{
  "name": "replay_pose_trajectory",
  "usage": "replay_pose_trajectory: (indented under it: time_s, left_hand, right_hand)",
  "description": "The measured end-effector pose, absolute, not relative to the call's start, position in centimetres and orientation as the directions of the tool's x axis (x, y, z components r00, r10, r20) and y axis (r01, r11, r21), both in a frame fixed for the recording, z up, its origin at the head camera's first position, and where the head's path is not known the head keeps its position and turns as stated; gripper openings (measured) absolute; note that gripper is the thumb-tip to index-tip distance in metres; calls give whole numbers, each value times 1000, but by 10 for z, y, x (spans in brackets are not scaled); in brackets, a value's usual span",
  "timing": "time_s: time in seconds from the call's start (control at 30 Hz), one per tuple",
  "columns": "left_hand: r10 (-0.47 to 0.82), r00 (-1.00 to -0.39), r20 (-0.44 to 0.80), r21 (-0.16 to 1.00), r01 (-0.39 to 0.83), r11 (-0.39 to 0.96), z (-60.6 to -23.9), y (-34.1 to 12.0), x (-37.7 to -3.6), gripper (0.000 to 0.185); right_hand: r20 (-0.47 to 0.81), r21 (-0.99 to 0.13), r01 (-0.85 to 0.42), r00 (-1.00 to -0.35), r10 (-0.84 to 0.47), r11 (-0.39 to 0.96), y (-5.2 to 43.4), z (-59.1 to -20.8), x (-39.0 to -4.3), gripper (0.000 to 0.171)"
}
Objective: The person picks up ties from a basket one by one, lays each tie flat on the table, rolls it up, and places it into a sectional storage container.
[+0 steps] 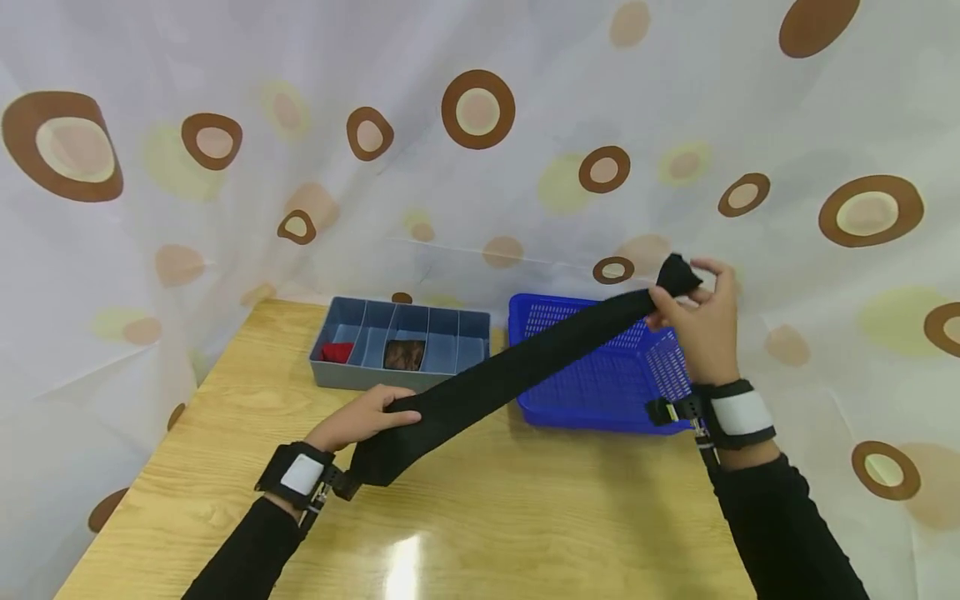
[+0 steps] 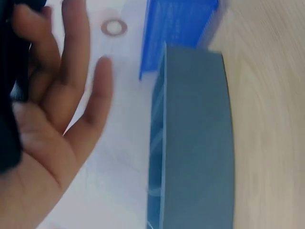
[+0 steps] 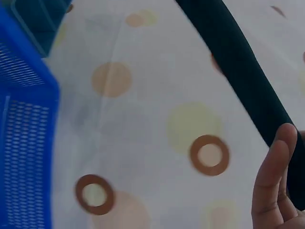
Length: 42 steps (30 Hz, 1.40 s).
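Note:
A long black cloth (image 1: pixel 510 367) is stretched between my two hands above the wooden table (image 1: pixel 525 517). My left hand (image 1: pixel 360 421) holds its lower end near the table's middle, thumb on top of the fabric. My right hand (image 1: pixel 693 321) pinches the upper end above the blue basket (image 1: pixel 600 392). In the left wrist view my fingers (image 2: pixel 71 62) are spread, with the black cloth (image 2: pixel 9 95) at the frame's left edge. The right wrist view shows the cloth (image 3: pixel 238 67) running diagonally past one finger (image 3: pixel 274 171).
A grey divided tray (image 1: pixel 401 346) stands at the back of the table, with a red item (image 1: pixel 337 352) in one compartment and a brown item (image 1: pixel 405 355) in another. A spotted curtain (image 1: pixel 480 150) surrounds the table. The grey tray's wall (image 2: pixel 195 143) fills the left wrist view.

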<state>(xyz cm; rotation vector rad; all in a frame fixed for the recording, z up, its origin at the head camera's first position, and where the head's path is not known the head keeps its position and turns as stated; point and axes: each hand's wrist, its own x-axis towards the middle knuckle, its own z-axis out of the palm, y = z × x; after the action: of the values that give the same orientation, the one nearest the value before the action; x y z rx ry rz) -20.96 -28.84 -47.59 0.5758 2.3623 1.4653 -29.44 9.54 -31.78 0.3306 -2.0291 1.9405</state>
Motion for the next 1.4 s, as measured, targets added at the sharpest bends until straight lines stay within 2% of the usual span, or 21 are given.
replay_pose_trajectory:
  time_s: [0.17,0.27,0.37,0.5,0.6,0.8,0.97,1.0,1.1,1.23,1.4]
  left_hand:
    - [525,-842,-124,880,152,451,-494,-311,-209,26]
    - [494,-852,-172,828,147,542,-505,-321,-209,23]
    - [393,-881,-263,733,83,675,-514,-327,-207,26]
    - [279,-897,-343,628,1,778,-524,-326,-204,37]
    - [282,-908,-312,599,42,800,-530,-320,-203,41]
    - [337,-900,-277,548,140,825,-544,-299,-198,45]
    - [337,-919,-205,487,203,850,-555,-288,-193,13]
    - [342,-920,-194,487,212,847,-556,-288,-192,11]
    - [377,-905,-199,510,233,828,-555,-288,-193,17]
    - [389,-888,-245,577,188,794,-554,-291,-194,6]
    - [391,-873,-291,586,160,794,-558,-289,-194,16]
  right_hand:
    - [152,-933,-138,-988,18,333,127,-400,-272,29]
    - [9,-889,-19,-1000,-23,457,141,-452,-257,35]
    - [-149,-745,41,-983,-105,665,155,-492,-248,41]
    - [-238,-492,-17,-959,-153,871,173,-521,-244,47]
    - [-207,-436,-64,-964,-169,898,180,-530,-246,44]
    - [-162,-345,-301,-914,-373,889,182,-552,-257,41]
    - [-159,-345,-300,-915,-370,889,181,-561,-265,35]
    - [-164,-356,-296,-914,-371,886,180,-561,-266,33]
    - [-199,-385,-290,-901,-386,876,180,-557,-269,30]
    - [-231,-392,-332,-867,-441,858,183,-555,-269,28]
    - [-210,-400,-366,-856,-473,840,185,-557,-267,24]
